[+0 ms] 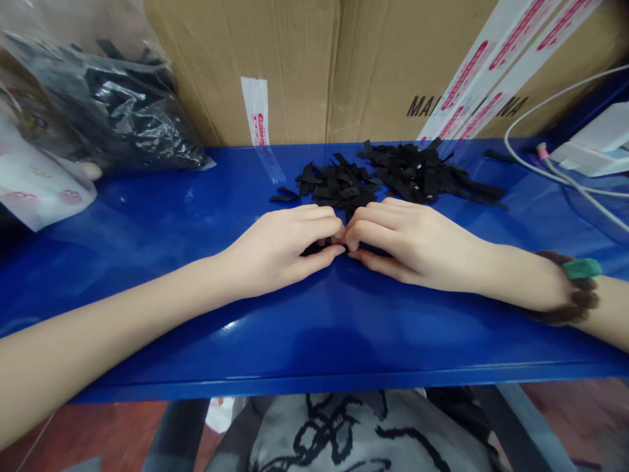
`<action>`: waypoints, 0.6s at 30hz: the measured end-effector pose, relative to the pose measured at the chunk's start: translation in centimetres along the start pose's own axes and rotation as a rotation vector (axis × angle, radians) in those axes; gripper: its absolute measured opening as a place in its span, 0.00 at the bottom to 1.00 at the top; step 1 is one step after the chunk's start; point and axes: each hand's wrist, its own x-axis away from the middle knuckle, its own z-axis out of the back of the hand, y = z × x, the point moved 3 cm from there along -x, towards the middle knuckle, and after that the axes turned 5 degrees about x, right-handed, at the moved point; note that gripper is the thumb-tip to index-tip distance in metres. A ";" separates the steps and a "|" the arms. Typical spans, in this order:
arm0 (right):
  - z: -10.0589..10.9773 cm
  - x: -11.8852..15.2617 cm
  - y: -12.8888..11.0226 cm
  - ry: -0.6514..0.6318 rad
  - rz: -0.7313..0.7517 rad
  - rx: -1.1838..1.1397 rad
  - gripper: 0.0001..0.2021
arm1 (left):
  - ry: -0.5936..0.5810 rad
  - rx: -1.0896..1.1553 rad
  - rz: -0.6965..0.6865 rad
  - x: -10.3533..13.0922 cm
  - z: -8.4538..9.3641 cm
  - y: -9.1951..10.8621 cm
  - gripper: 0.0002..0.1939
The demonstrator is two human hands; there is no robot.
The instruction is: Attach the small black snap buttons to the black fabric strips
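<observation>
My left hand [282, 249] and my right hand [413, 242] meet fingertip to fingertip over the blue table [236, 341]. The thumb and fingers of each are pinched together; whatever lies between them is too small or hidden to make out. Just behind my left fingers is a pile of short black fabric strips [344, 183]. A second, larger pile of black strips [422, 172], with small shiny round bits among them, lies behind my right hand. A brown hair band with a green piece [582, 269] circles my right wrist.
A big cardboard box [295, 52] stands along the back edge. At the left are a clear bag of black pieces [142, 111] and a white plastic wrapper [44, 170]. White cables [515, 144] and a white device [597, 144] sit at the right.
</observation>
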 end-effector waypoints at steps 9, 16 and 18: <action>0.1 0.0 0.0 -0.017 -0.004 -0.015 0.08 | -0.018 -0.010 0.006 0.2 -0.1 0.0 0.05; -0.1 0.1 0.1 -0.031 -0.015 -0.025 0.08 | -0.054 -0.003 0.018 0.2 -0.1 0.0 0.06; 0.0 0.0 0.1 -0.030 -0.015 -0.026 0.08 | -0.053 0.000 0.021 0.2 0.0 0.0 0.06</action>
